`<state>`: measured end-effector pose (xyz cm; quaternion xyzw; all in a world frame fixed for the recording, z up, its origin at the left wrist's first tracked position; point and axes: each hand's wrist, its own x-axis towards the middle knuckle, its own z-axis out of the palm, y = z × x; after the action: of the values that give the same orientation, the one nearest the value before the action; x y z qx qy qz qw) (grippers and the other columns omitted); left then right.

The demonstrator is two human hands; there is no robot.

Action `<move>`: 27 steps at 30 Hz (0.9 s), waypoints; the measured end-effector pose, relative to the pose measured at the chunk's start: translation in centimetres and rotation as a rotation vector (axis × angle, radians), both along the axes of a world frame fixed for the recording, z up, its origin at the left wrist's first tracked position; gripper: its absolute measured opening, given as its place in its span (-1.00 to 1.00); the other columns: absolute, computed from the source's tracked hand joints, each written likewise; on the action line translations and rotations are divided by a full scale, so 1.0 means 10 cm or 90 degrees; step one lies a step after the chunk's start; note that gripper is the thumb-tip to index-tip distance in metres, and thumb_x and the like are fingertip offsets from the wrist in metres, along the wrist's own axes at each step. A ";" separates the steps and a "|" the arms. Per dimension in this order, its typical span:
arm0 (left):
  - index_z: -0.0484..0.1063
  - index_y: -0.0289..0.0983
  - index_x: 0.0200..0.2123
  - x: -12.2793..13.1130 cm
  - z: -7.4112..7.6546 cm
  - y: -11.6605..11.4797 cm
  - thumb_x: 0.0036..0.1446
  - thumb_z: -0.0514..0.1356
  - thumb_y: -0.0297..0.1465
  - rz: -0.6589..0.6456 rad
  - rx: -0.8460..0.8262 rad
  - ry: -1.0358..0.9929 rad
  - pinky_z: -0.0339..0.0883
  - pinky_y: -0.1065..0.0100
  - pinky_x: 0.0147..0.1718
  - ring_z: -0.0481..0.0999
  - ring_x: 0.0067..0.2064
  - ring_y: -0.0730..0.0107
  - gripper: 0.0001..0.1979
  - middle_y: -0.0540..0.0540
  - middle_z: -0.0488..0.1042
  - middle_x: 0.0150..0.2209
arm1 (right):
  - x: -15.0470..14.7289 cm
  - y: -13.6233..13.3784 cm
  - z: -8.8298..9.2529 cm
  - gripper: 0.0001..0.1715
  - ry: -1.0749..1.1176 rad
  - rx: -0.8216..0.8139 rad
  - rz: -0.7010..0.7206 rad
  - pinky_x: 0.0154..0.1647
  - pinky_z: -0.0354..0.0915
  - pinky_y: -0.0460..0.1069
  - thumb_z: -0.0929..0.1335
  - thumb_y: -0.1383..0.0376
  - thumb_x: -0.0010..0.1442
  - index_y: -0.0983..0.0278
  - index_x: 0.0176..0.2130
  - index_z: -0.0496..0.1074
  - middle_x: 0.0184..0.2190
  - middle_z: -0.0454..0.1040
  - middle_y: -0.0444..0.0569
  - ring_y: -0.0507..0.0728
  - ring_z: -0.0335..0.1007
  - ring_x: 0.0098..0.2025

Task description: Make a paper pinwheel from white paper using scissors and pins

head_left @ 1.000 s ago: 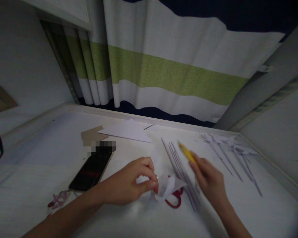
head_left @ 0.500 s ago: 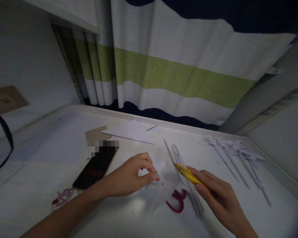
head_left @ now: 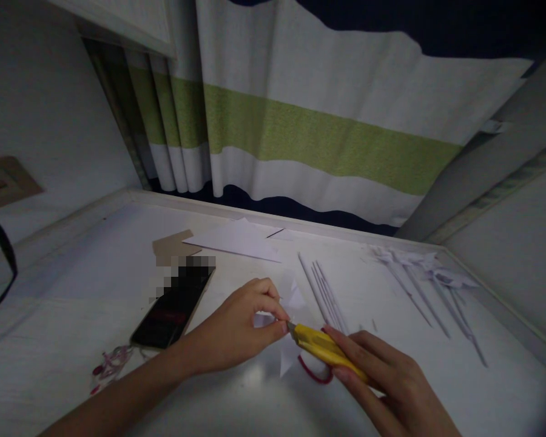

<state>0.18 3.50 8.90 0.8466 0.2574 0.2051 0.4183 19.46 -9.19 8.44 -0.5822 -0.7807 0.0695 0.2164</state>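
Observation:
My left hand [head_left: 243, 325] is closed in a pinch, thumb and forefinger together over a small piece of white paper [head_left: 288, 357]; its grip partly hides the paper. In my right hand [head_left: 389, 379] is a yellow utility knife [head_left: 321, 345], its blade out and pointing left. The blade tip meets or nearly meets the left fingertips; whether it touches the paper cannot be made out. A dark red curved strip [head_left: 316, 376] lies under the knife, partly covered. Just beyond the knife lie several thin white rolled sticks [head_left: 325, 294].
A black phone [head_left: 173, 315] with a beaded charm [head_left: 111, 364] lies on the left. Behind it are brown card [head_left: 170, 246] and a white paper sheet [head_left: 236, 241]. Several white paper pinwheels on sticks [head_left: 414, 285] lie at right. A striped curtain [head_left: 309, 127] hangs behind the table.
My right hand has brought the knife left and down, from over the sticks to the left fingertips. The left hand keeps its pinch in nearly the same place.

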 end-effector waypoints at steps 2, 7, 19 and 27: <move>0.43 -0.27 -0.47 0.00 0.00 -0.01 0.00 0.11 -0.50 -0.001 0.005 -0.006 0.15 0.47 -0.28 0.28 -0.28 0.50 -0.90 0.03 0.24 -0.40 | 0.00 0.00 -0.01 -0.60 0.005 0.006 0.000 -0.39 0.34 -0.14 0.21 0.31 0.15 0.29 0.01 0.21 -0.34 0.37 0.02 0.02 0.37 -0.38; 0.42 -0.28 -0.46 -0.01 0.00 -0.03 -0.01 0.12 -0.50 -0.001 0.008 -0.015 0.15 0.47 -0.30 0.28 -0.30 0.51 -0.91 0.04 0.23 -0.41 | -0.01 -0.02 -0.03 -0.59 0.021 0.030 -0.006 -0.38 0.33 -0.14 0.22 0.33 0.15 0.29 0.01 0.21 -0.33 0.36 0.02 0.02 0.36 -0.35; 0.40 -0.30 -0.47 -0.02 0.05 -0.05 0.03 0.10 -0.50 -0.006 0.021 -0.041 0.15 0.47 -0.30 0.27 -0.30 0.51 -0.90 0.02 0.22 -0.40 | -0.02 -0.01 -0.09 -0.58 0.075 0.080 -0.019 -0.38 0.32 -0.14 0.23 0.33 0.13 0.29 0.02 0.23 -0.32 0.36 0.03 0.04 0.36 -0.32; 0.40 -0.29 -0.49 -0.01 0.04 -0.04 0.02 0.13 -0.45 -0.007 0.009 -0.027 0.14 0.46 -0.28 0.28 -0.31 0.50 -0.91 0.03 0.23 -0.42 | 0.36 0.01 -0.11 -0.57 0.059 0.320 -0.290 -0.44 0.26 -0.11 0.29 0.31 0.07 0.25 -0.02 0.28 -0.25 0.38 0.01 0.07 0.35 -0.35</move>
<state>0.05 3.07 9.26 0.8465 0.2422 0.2222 0.4189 23.02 -9.12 7.38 -0.6660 -0.6129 -0.1489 0.3983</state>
